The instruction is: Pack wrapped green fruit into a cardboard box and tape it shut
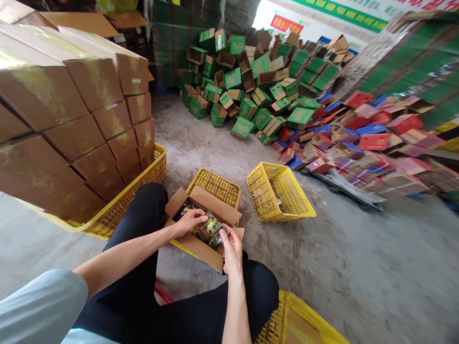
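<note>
Between my knees an open cardboard box [206, 255] rests on a yellow plastic crate [215, 184], its flaps spread outward. Inside lie several small items in clear plastic wrap. Just over them, a yellow-green item with dark spots in a clear plastic bag [212, 225] is pinched between both hands. My left hand [190, 222] closes its thumb and fingertips on the bag's left side. On the right side, my right hand [231, 243] grips the plastic with thumb and fingers. What exactly is in the bag is too small to tell.
A second yellow crate [283, 191] stands tilted to the right on the concrete floor. Stacked brown cartons [75, 114] fill a long yellow basket at left. Green boxes [242, 126] and red and blue boxes [373, 141] lie heaped beyond. Another yellow crate [287, 315] is by my right knee.
</note>
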{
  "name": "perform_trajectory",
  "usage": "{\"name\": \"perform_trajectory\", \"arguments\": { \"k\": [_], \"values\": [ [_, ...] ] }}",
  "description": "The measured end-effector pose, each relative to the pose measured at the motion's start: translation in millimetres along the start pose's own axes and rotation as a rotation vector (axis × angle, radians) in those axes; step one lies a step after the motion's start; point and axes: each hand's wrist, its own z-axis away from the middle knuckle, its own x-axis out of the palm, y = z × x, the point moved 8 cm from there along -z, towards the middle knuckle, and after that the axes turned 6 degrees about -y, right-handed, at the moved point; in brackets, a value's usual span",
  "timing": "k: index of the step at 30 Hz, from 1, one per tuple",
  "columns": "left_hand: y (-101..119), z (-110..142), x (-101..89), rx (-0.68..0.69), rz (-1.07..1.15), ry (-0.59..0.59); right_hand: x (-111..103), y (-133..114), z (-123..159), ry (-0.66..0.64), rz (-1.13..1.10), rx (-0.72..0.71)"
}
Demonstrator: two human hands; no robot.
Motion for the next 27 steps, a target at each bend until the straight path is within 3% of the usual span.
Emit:
{"name": "perform_trajectory", "arguments": {
  "k": [7, 11, 16, 20, 22, 27],
  "values": [
    [-4, 3, 10.3, -0.037, 0.011, -0.079, -15, 5, 0, 0.129, 0.083, 0.013],
    [-11, 1, 6.9, -0.057, 0.013, -0.069, -15, 10, -2, 0.105, 0.053, 0.033],
    [3, -2, -1.1, 0.115, -0.255, -0.042, -3, 12, -8, -0.005, 0.009, 0.002],
    [16, 5, 9.7, 0.233, -0.585, -0.102, 6, 9, -8, -0.075, -0.004, -0.007],
    [16, 9, 17.1, 0.248, -0.647, -0.152, 11, 9, -6, -0.121, 0.013, 0.017],
    [5, 6, 17.7, 0.157, -0.369, -0.18, 3, 14, -5, -0.068, 0.003, 0.034]
  ]
}}
